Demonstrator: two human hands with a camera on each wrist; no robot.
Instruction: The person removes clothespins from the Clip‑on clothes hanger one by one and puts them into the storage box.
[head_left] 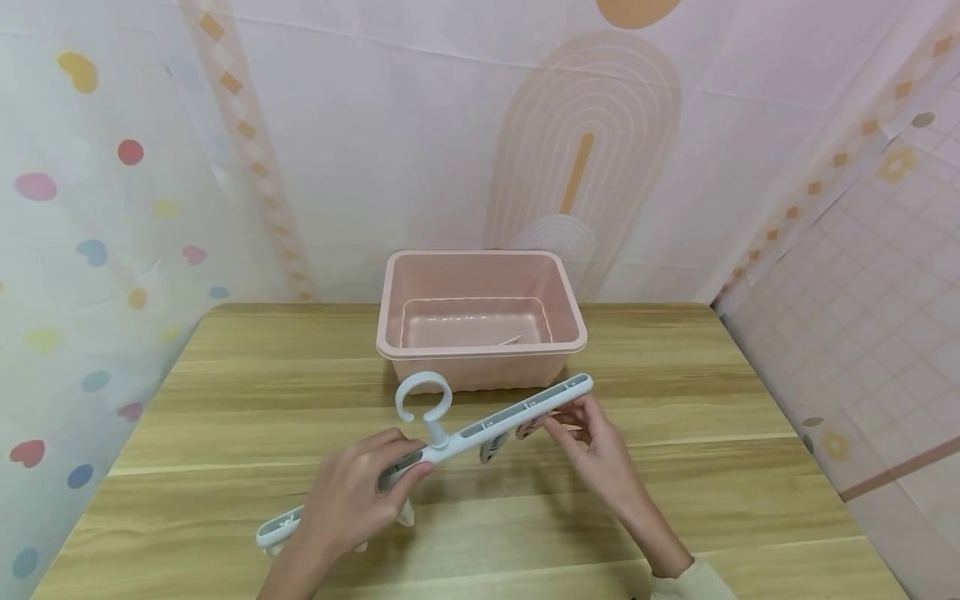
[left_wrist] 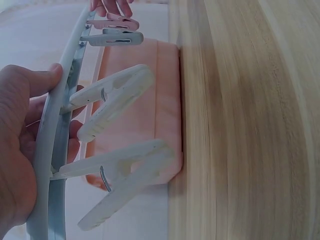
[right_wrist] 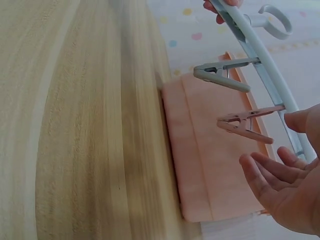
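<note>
A pale blue clip hanger (head_left: 517,414) with a round hook (head_left: 423,392) slants over the table, its right end higher. My left hand (head_left: 360,492) grips its bar just left of the hook, thumb on the near side. Two white clothes pegs (left_wrist: 115,95) hang from the bar by that hand. Farther right along it are a grey peg (right_wrist: 220,75) and a pink peg (right_wrist: 245,125). My right hand (head_left: 596,454) is at the bar's right end beside the pink peg; its thumb is at the bar and its fingers (right_wrist: 272,175) are spread loosely below.
A pink plastic basin (head_left: 480,364) stands at the back of the wooden table (head_left: 675,400), just beyond the hanger. A thin white piece (head_left: 512,340) lies inside it. Patterned cloth (head_left: 360,150) hangs behind the table and at both sides.
</note>
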